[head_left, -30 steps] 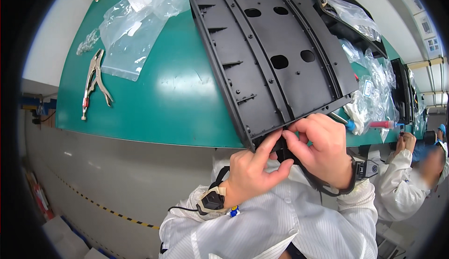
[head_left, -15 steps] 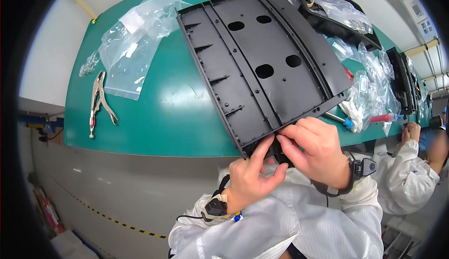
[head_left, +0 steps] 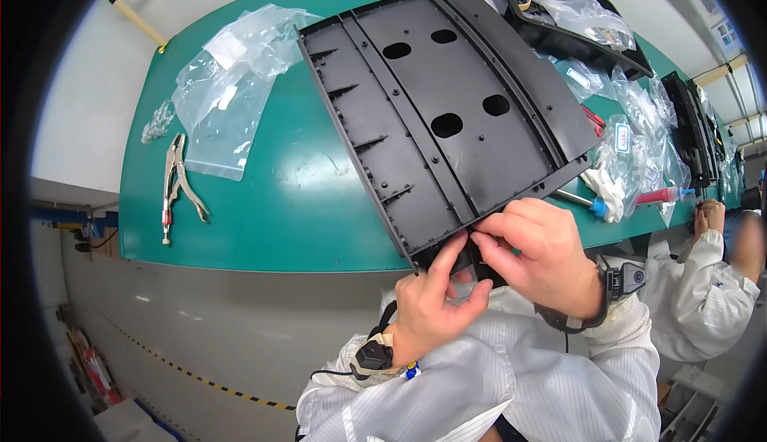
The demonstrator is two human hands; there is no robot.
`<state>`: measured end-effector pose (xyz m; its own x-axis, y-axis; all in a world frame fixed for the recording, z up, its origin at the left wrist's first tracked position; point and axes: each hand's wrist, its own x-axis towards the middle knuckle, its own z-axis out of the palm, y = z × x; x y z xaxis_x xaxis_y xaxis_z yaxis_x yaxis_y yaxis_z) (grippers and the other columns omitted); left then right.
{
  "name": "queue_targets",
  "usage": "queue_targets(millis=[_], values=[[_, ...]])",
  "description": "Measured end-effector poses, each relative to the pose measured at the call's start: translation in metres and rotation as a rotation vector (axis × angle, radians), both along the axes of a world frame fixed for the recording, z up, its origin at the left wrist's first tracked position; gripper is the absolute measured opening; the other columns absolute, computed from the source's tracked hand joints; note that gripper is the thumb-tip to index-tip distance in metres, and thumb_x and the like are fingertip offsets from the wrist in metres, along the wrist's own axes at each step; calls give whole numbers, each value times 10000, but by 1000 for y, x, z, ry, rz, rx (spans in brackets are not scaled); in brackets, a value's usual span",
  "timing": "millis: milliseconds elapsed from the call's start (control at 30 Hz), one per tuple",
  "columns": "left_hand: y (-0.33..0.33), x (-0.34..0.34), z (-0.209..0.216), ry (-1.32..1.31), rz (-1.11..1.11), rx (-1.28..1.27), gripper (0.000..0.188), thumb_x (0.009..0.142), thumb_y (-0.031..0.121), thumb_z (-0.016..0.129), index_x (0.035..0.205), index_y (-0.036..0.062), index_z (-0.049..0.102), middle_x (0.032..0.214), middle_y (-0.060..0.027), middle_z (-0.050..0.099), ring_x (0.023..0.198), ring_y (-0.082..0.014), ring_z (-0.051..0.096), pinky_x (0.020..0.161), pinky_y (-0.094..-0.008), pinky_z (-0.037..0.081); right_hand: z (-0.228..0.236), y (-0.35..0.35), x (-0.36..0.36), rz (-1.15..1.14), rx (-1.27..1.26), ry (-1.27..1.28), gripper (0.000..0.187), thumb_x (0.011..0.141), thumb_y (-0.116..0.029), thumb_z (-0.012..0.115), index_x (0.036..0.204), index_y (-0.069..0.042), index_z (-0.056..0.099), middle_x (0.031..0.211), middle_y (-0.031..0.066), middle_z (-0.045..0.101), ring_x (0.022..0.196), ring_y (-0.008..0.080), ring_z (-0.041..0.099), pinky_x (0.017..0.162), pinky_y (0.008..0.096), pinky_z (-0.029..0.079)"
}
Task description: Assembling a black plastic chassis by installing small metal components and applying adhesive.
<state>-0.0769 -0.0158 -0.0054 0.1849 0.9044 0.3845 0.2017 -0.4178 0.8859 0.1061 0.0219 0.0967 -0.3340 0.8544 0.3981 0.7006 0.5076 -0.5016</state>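
A large black plastic panel (head_left: 415,75) with ribs, raised rails and several oval holes lies tilted on the green table, its near edge jutting over the table's front. My left hand (head_left: 435,310) grips that near edge, index finger along it, thumb apart and other fingers partly hidden underneath. Close beside it, my right hand (head_left: 539,254) is closed in a pinch, thumb and index finger at the panel's edge. Whatever sits between those right fingertips is hidden. Below the edge, between both hands, a dark part shows that I cannot make out.
Locking pliers (head_left: 177,186) and clear plastic bags (head_left: 228,114) lie left on the green table (head_left: 296,218). To the right are a black bin (head_left: 551,39), more bags (head_left: 631,138), a blue-ended tool (head_left: 587,202), a white cloth (head_left: 606,190) and a red tube (head_left: 657,195). A co-worker's hand (head_left: 709,217) works far right.
The view has shifted slightly, so the table's things sit a little differently in the picture. Both hands keep nearly the same hold at the panel's near edge.
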Motion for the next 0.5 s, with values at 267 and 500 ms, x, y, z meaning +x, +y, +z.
queue_targets(millis=[267, 500], values=[[0, -2, 2, -4, -6, -16, 790, 772, 184, 885, 1490, 25, 598, 812, -8, 747, 524, -118, 622, 508, -272, 527, 6, 1, -1, -10, -16, -21, 129, 801, -41, 824, 903, -46, 746, 772, 64, 657, 677, 272, 654, 612, 388, 536], [-1, -6, 6, 43, -89, -44, 802, 828, 107, 850, 1536, -47, 509, 958, -100, 771, 654, -108, 696, 576, -240, 555, 4, -1, -3, -56, -50, 15, 135, 791, -50, 830, 900, -50, 750, 769, 61, 657, 674, 270, 645, 610, 384, 530]])
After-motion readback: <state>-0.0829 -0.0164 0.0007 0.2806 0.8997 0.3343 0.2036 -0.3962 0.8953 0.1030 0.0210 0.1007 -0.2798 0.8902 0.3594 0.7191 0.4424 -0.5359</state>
